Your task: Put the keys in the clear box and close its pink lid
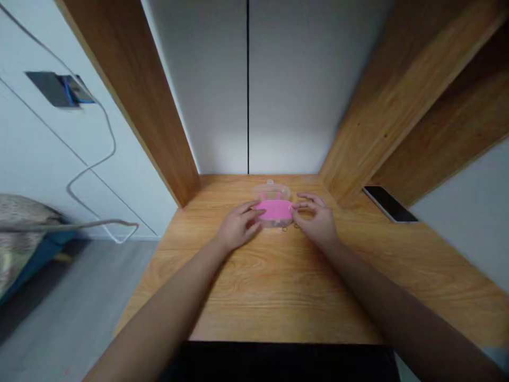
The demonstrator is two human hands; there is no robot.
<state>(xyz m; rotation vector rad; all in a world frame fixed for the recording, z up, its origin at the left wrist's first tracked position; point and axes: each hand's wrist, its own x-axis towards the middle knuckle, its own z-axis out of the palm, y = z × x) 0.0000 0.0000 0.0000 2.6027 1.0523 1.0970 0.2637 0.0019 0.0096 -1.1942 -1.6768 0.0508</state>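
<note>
Clear case (272,192) with pink insert (274,210) sits mid-width on the desk (278,286), toward the back edge, just in front of the back wall (199,90). Left hand (240,225): fingers curved over the case's left end, touching the pink. Right hand (316,220): fingertips on the right end. Both are light two-sided grips, not clenched. Two small dark rings (289,227) lie just in front of the case, touching or not is hard to tell.

Room: long run of bare wood between hands and near edge. Left panel (131,101) and right panel (397,106) stand well apart from the hands. Phone (389,204) lies at the desk's right edge, by the right panel, well apart from the right hand. Past the left edge: cable (111,143), bed (19,233).
</note>
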